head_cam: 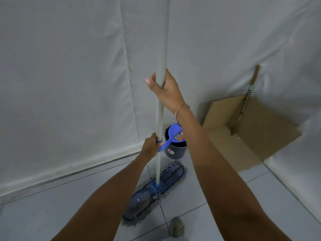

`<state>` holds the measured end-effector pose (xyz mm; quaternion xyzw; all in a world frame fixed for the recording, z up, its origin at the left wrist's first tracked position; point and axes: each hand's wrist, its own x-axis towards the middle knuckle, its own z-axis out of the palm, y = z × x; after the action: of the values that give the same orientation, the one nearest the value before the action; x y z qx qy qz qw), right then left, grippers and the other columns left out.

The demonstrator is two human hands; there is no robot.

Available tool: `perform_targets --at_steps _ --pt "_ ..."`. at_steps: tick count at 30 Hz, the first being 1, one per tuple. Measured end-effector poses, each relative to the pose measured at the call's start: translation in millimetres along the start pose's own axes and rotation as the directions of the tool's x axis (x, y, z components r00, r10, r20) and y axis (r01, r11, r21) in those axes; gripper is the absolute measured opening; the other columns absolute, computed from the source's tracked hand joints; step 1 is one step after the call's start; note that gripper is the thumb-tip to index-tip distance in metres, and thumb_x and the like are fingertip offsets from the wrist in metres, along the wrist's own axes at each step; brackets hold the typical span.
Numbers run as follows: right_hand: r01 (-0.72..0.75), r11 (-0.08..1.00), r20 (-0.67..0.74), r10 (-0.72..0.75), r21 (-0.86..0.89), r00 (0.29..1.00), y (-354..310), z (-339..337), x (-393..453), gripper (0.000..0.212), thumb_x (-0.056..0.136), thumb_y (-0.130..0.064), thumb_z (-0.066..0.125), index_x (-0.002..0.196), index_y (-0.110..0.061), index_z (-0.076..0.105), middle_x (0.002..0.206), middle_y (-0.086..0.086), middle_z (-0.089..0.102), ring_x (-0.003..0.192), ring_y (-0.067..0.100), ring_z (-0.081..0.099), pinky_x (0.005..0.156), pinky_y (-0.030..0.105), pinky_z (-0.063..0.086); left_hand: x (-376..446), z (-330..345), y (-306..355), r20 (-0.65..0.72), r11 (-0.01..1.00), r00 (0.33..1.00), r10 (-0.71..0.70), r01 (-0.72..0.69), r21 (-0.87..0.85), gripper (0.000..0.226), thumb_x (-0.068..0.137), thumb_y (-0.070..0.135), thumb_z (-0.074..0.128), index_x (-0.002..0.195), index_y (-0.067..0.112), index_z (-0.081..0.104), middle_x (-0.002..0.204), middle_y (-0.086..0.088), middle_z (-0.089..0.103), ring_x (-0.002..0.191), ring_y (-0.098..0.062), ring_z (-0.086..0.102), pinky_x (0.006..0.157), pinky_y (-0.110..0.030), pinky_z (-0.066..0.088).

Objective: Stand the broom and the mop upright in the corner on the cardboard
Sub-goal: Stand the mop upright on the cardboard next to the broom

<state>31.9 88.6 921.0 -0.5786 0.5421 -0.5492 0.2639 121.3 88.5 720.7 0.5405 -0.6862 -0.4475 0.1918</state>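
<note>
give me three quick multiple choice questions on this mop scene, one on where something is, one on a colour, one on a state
1. Where does the broom stand?
A. flat on the tiles
B. in the corner on the cardboard
C. inside the bucket

2. What colour is the mop head?
A. red
B. yellow
C. blue

3. How is the mop handle held?
A. by both hands
B. by one hand only
C. by no hand

Answers:
1 B, its striped stick leans upright against the wall over the cardboard.
2 C, the flat fringed pad on the tiles is blue.
3 A, the right hand grips high on the pole and the left hand grips lower, near the bucket.
</note>
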Motion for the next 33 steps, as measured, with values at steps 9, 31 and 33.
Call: perform_targets --at_steps 9,31,33 --pt "-0.162 0.985 -0.059 0.165 0.056 0.984 80 -112 16 0.028 0.087 -0.034 0.064 0.074 -0.012 0.054 0.069 0.005 0.069 0.056 0.013 0.067 0.062 0.028 0.057 53 89 63 0.105 0.998 0.992 0.064 -0.062 -0.024 0.022 0.083 0.008 0.059 0.103 0.0 0.056 0.1 -0.018 0.063 0.084 -0.022 0.052 0.073 -0.032 0.04" --pt "-0.012 0.995 -0.254 0.036 0.096 0.966 128 -394 182 0.039 0.089 -0.035 0.061 0.063 -0.012 0.043 0.049 -0.001 0.047 0.042 0.011 0.046 0.048 0.024 0.047 243 281 248 0.288 0.98 0.94 0.181 -0.196 0.023 0.022 0.085 0.004 0.056 0.107 0.0 0.056 0.095 -0.008 0.053 0.088 -0.019 0.049 0.063 -0.016 0.036" --pt "-0.017 0.996 -0.251 0.039 0.091 0.967 137 -405 200 0.04 0.089 -0.037 0.061 0.062 -0.013 0.043 0.048 -0.002 0.048 0.042 0.012 0.047 0.051 0.027 0.048 264 288 259 0.302 0.978 0.933 0.194 -0.207 0.012 0.023 0.086 0.005 0.056 0.108 0.001 0.055 0.097 -0.008 0.054 0.089 -0.019 0.05 0.067 -0.016 0.037"
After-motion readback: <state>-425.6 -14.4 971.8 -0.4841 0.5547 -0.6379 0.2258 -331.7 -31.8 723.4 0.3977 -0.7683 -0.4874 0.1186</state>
